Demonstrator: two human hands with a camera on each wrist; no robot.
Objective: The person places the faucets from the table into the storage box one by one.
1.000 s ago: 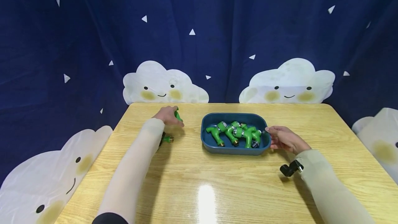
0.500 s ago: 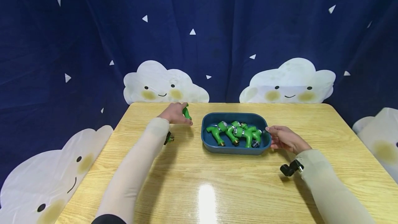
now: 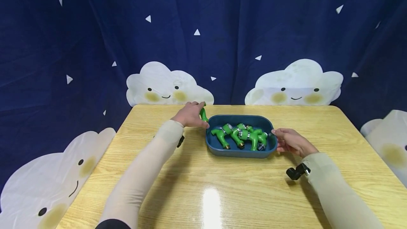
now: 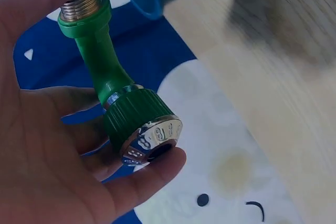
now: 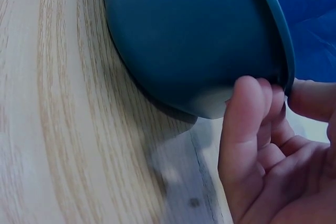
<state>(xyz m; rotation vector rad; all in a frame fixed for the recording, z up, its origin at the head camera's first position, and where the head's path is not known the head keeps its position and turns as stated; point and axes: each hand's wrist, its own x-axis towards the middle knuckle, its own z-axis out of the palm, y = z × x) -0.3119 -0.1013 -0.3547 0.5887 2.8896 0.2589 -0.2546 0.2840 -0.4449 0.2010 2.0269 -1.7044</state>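
Note:
My left hand [image 3: 192, 115] holds a green pipe fitting [image 4: 100, 61] by its two ends. The thumb lies on its brass threaded mouth, and a fingertip presses the chrome end beyond the ribbed green collar. In the head view this hand is at the upper left corner of a dark blue box [image 3: 241, 154]. Several similar green fittings [image 3: 220, 138] lie jumbled inside the box. At the box's right end, my right hand [image 3: 290, 141] pinches the rim [image 5: 281, 24] between thumb and fingers.
The box stands on a light wooden table [image 3: 248, 190]. A dark blue curtain [image 3: 222, 27] with white clouds hangs right behind the far edge. A small black device [image 3: 297, 171] is worn at the right wrist.
My left hand has carried its green fitting rightward to the box's left edge. Another fitting on the table is now hidden behind the left arm. The right hand and box stay put.

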